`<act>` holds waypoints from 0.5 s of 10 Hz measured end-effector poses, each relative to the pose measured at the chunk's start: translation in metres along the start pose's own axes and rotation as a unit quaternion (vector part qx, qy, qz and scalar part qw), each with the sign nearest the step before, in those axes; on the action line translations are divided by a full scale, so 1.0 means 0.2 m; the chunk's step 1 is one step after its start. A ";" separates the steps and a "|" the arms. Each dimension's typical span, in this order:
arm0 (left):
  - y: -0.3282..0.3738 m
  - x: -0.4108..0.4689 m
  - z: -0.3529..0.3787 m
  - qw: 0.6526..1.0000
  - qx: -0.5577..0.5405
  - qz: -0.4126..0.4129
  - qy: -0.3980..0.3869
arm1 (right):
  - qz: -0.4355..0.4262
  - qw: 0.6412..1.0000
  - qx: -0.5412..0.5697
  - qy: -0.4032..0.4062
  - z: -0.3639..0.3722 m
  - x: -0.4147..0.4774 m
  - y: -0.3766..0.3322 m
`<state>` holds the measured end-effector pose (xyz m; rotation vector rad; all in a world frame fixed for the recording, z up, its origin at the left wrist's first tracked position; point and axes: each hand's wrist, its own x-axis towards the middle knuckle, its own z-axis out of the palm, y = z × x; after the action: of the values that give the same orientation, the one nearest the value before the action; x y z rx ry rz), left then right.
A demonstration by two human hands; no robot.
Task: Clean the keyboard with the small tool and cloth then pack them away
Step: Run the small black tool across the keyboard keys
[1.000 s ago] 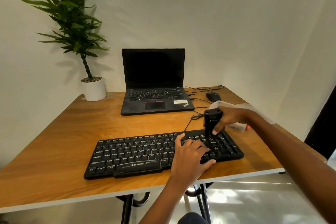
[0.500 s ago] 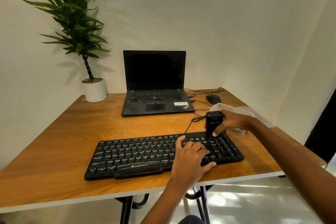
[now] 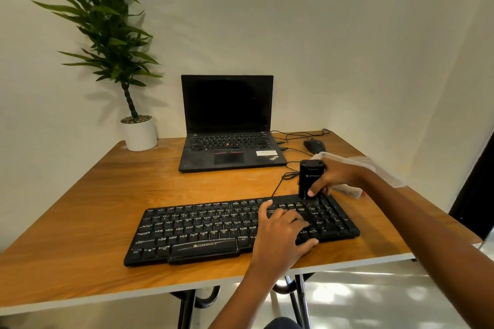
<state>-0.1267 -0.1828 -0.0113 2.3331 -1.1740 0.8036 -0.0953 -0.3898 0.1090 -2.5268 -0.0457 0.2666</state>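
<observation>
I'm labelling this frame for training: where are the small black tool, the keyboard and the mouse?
small black tool (image 3: 310, 177), head view, its upright body.
keyboard (image 3: 203, 230), head view, its letter keys.
mouse (image 3: 314, 146), head view, its rounded top.

Not much has moved. The small black tool (image 3: 311, 179) in the person's right hand (image 3: 335, 176) has slid a tiny bit to the left along the far row of keys on the keyboard (image 3: 213, 227). The hand went along with it.
</observation>
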 end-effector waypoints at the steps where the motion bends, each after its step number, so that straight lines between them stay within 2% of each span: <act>1: 0.00 0.00 0.00 1.000 -0.003 -0.001 -0.001 | 0.005 1.000 0.013 0.001 0.01 0.00 0.01; 3: 0.00 0.00 0.00 1.000 -0.003 0.000 -0.004 | 0.016 0.996 0.073 0.048 0.07 0.01 0.02; 5: 0.00 0.00 0.01 1.000 -0.003 0.001 -0.001 | 0.026 0.993 0.111 0.042 0.10 0.03 0.04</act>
<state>-0.1266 -0.1827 -0.0127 2.3289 -1.1783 0.7970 -0.0926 -0.3850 0.0873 -2.3174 0.0791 0.1757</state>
